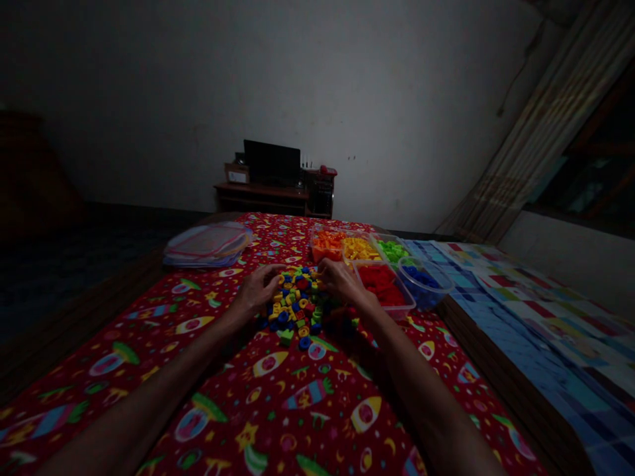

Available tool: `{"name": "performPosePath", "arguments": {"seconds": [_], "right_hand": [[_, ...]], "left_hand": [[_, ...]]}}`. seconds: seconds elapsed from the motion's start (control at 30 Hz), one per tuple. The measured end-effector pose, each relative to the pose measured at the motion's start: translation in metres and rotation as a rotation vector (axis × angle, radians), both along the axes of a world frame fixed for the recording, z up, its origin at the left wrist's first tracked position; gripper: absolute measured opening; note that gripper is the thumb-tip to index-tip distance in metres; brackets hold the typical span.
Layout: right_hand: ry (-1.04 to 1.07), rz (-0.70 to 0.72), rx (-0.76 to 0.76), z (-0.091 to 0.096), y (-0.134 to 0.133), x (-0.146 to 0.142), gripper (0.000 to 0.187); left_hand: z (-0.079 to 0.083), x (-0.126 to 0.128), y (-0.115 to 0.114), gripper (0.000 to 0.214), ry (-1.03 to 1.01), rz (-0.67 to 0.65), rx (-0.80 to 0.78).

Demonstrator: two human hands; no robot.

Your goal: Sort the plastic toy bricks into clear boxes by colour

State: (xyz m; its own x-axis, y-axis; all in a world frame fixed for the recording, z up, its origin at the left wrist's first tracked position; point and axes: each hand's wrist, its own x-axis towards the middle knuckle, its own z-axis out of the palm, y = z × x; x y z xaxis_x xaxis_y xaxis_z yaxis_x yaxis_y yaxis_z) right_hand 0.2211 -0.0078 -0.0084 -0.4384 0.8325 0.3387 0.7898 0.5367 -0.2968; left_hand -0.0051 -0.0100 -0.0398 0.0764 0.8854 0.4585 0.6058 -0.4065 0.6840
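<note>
A heap of small coloured plastic pieces (296,305) lies on a red patterned cloth (278,396) in front of me. My left hand (258,289) rests at the heap's left edge with its fingers curled onto the pieces. My right hand (340,279) is at the heap's upper right edge, its fingers bent down among the pieces. What either hand grips is too dark and small to name. Just right of my right hand stands a clear tub of red pieces (383,284).
More clear tubs hold orange (327,243), yellow (359,248), green (393,250) and blue pieces (421,277). A stack of flat lids (208,243) lies at the far left. A chequered mat (536,311) runs along the right. A desk with a screen (272,173) stands by the wall.
</note>
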Motion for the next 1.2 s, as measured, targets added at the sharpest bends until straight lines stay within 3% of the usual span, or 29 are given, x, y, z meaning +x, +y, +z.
{"name": "performPosePath", "arguments": {"seconds": [0.2,0.4,0.6,0.77,1.03,1.2], "right_hand": [[0.190,-0.017,-0.037,0.008,0.005,0.007,0.034],[0.257,0.157,-0.116,0.005,-0.006,-0.015,0.037],[0.178,0.264,-0.110,-0.002,-0.019,-0.032,0.044],[0.218,0.217,-0.075,-0.006,-0.014,-0.027,0.038],[0.109,-0.029,-0.065,0.000,-0.001,-0.001,0.023],[0.052,-0.023,-0.087,0.002,-0.006,-0.005,0.015]], "left_hand": [[0.002,0.005,-0.005,0.048,-0.221,-0.075,-0.155],[0.015,0.021,-0.025,0.056,-0.484,-0.107,-0.372],[0.015,0.030,-0.030,0.058,-0.464,-0.104,-0.379],[0.011,0.026,-0.026,0.056,-0.528,-0.211,-0.419],[0.015,0.016,-0.016,0.030,-0.276,-0.058,-0.225],[0.009,0.003,-0.009,0.030,-0.034,-0.004,-0.119]]}}
